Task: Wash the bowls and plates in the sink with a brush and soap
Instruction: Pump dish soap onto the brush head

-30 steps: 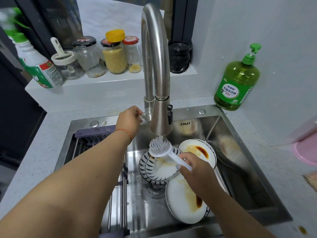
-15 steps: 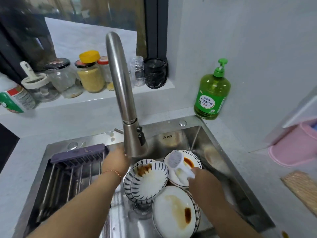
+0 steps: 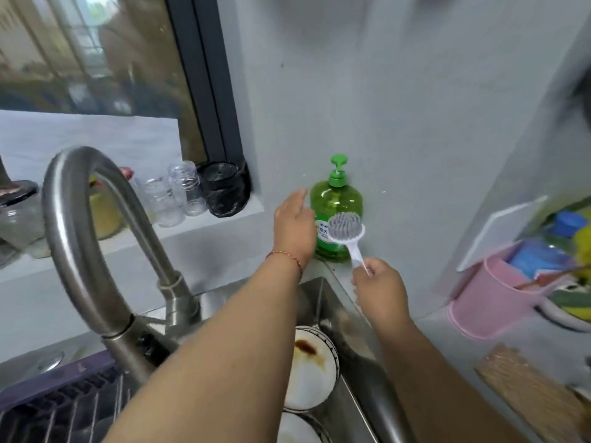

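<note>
Left hand (image 3: pixel 294 223): raised beside the soap bottle (image 3: pixel 335 209), fingers relaxed and loosely spread, holding nothing; whether it touches the bottle cannot be told. A thin red cord (image 3: pixel 285 256) circles the wrist.

Right hand (image 3: pixel 379 290): fingers curled round the lower end of the brush (image 3: pixel 347 230) handle, pinching it. Brush: white handle, round head with grey bristles, held up in front of the bottle's label, bristles facing the camera.

Soap bottle: green, pump top, upright on the counter (image 3: pixel 447 330) in the corner against the wall, just behind the sink (image 3: pixel 323 292).

Sink: steel, partly hidden by both forearms. One white plate (image 3: pixel 308 375) with a brown stain lies in it between the arms; the rim of a second dish (image 3: pixel 295 430) shows below it at the lower edge. A dark rack (image 3: pixel 57 401) spans the left part of the sink.

Tap (image 3: pixel 96 238): steel, arched, at left, its spout end pointing down over the sink.

Window ledge (image 3: pixel 192 225): clear jars (image 3: pixel 174 196), a black-wrapped container (image 3: pixel 224 188), further jars at left, blurred.

Counter, right: pink tub (image 3: pixel 492 298) with a white board (image 3: pixel 502 231) leaning behind it, blue and yellow items in it, blurred; a woven mat (image 3: pixel 531 391) near the front edge.
</note>
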`<state>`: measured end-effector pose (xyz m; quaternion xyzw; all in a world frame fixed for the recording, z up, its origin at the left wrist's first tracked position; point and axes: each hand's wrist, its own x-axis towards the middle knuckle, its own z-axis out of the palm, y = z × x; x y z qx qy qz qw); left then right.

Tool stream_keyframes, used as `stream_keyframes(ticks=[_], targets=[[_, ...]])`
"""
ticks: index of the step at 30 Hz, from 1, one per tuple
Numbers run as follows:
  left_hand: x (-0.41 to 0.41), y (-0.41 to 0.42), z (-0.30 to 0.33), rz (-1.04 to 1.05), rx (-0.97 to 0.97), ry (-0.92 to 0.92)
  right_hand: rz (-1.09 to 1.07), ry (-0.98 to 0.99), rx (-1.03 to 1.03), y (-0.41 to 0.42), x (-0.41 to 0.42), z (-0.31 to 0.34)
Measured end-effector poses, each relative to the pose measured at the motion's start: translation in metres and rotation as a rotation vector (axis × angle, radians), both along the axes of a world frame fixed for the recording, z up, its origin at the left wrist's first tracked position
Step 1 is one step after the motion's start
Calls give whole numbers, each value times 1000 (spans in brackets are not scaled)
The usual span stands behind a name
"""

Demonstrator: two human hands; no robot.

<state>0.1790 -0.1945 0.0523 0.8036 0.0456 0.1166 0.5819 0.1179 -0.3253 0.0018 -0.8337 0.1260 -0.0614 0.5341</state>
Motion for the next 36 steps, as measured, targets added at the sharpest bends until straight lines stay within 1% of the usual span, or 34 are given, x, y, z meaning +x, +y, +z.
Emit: stream_keyframes(ticks=[2,4,6,9,13,14,17,20,23,27,31,36], targets=[[27,-6,23,-66,-16,-39,12,-31,28,-1,19,8],[52,-9,40,-131,69,-42,19,-52,61,-1,36,14],[73,-9,49,-178,127,6,28,-49,83,0,51,17],[92,-10,54,-204,137,109,31,-51,101,3,68,18],[100,-10,58,-274,321,221,24,-57,127,5,82,14],[102,-10,56,-290,338,232,22,-65,137,6,85,13],[112,-8,49,-308,288,213,13,-71,167,7,92,9],[116,-9,52,-327,281,189,-1,-69,189,8,97,5],[119,-12,55,-379,314,216,5,-80,219,8,101,3],[122,-8,56,-415,298,232,29,-85,256,7,105,-1],[123,-3,54,-417,293,225,44,-100,292,7,107,-4],[119,-4,53,-403,215,211,60,-100,346,8,109,-6]])
